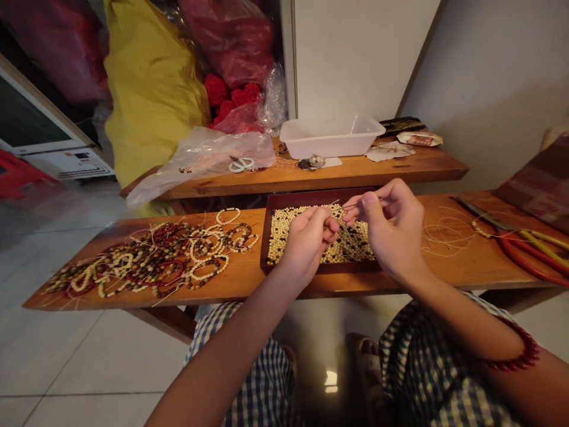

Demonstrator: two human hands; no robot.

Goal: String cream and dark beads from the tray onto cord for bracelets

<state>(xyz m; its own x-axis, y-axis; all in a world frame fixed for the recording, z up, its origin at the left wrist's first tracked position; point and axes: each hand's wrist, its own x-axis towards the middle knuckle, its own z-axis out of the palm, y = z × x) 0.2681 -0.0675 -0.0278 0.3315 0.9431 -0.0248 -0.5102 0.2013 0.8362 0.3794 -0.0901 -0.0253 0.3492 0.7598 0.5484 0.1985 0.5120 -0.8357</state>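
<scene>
Both hands hover over a dark red tray (pixel 263 252) filled with small cream and dark beads (pixel 279 234). In my right hand (pixel 393 222), thumb and fingers pinch a thin needle-like wire (pixel 351 206) that points toward the left. My left hand (pixel 313 234) is closed, its fingertips curled together close to the wire's end; whatever lies in them is too small or hidden. A loose thin cord (pixel 447 234) lies coiled on the bench to the right of my right hand, with a few pale beads (pixel 480 230) near the pliers.
A pile of beaded bracelets (pixel 160 258) covers the left of the wooden bench (pixel 242 279). Red- and yellow-handled pliers (pixel 524 243) lie at right. On the rear bench are a white plastic bin (pixel 331 145), pale-handled scissors (pixel 241 165) and a clear plastic bag (pixel 204 151).
</scene>
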